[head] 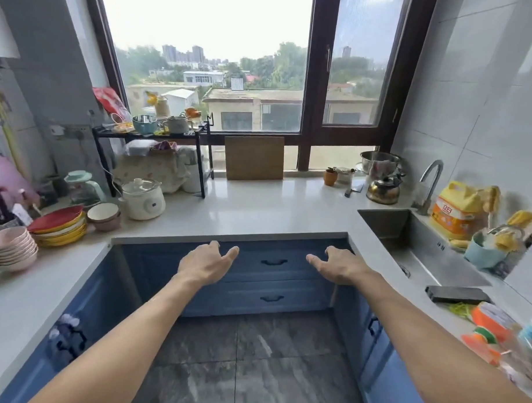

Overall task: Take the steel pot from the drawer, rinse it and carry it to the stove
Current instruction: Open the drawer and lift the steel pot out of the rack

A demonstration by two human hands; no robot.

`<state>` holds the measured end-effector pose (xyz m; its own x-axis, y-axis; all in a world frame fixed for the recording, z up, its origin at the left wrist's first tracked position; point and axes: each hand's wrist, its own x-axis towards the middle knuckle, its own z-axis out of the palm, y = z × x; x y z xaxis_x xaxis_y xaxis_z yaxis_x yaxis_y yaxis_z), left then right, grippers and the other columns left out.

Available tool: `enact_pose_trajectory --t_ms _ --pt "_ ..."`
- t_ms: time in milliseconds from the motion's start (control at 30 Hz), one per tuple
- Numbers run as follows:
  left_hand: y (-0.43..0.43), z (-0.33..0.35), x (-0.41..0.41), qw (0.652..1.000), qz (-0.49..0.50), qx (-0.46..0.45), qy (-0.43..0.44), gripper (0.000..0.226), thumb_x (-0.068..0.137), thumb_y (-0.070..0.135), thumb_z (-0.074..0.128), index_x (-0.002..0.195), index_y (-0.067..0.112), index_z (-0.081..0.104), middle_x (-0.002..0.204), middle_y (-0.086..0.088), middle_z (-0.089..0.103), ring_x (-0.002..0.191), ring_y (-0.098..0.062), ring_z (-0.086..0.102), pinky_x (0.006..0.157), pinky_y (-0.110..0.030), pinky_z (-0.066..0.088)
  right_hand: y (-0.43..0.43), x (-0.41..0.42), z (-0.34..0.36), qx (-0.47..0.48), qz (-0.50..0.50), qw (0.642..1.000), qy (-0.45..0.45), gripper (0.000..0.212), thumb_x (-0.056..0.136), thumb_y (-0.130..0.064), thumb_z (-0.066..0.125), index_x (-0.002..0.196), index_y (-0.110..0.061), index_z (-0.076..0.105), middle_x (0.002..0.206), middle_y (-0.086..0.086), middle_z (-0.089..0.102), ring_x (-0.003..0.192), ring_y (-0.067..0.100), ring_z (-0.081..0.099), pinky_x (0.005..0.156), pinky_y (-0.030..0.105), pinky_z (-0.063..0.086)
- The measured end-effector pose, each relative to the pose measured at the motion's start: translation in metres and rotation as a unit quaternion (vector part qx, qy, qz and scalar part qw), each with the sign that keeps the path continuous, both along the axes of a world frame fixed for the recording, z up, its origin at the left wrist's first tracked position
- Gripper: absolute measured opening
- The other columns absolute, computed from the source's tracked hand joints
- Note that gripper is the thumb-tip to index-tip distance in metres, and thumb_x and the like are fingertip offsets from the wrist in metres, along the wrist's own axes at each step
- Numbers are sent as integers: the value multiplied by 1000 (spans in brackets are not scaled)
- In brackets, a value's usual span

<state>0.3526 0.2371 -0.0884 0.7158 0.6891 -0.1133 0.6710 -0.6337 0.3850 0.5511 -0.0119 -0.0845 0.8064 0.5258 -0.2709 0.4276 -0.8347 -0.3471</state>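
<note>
Head view: left hand (204,265), right hand (339,263) grip wide, empty; drawers (273,263) apparently closed.

One head-worn wide-angle view, facing forward and down into a U-shaped kitchen.

The camera looks from standing height toward the window (211,61), with the desk (259,207) wrapping left, ahead and right. Both forearms reach in from the bottom edge, near the lens; the blue drawers (273,279) sit mid-frame below, the floor (249,367) beneath. Edges bend with lens distortion.
</note>
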Motion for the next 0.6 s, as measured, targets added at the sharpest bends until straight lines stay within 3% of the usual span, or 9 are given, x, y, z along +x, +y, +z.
enact_pose_trajectory --t_ms 200,300,400,600 --pt "72 -41 118 999 -10 -39 17 80 97 80 34 147 20 56 134 -1 70 122 -27 65 96 -43 53 77 94 -48 3 -10 998 56 91 96 -75 40 160 -12 34 163 9 45 144 29 49 110 43 44" --pt "93 -70 173 998 -8 -57 18 69 95 80 38 119 22 67 109 4 74 104 -25 69 90 -42 56 107 140 -83 12 -6 997 70 83 96 -73 44 154 -14 45 153 7 55 134 27 58 106 40 50" --pt "108 -104 225 997 11 -72 13 60 93 80 43 92 25 69 89 8 73 88 -20 70 86 -43 60 132 187 -119 31 1 996 80 53 97 -63 50 122 -19 65 122 1 70 105 20 67 96 42 57" --pt "130 -192 323 989 34 -137 41 63 86 84 49 102 28 73 98 12 75 94 -16 71 84 -38 59 183 288 -211 25 23 988 152 44 98 -58 51 113 -21 69 112 -4 71 98 15 66 82 34 53"
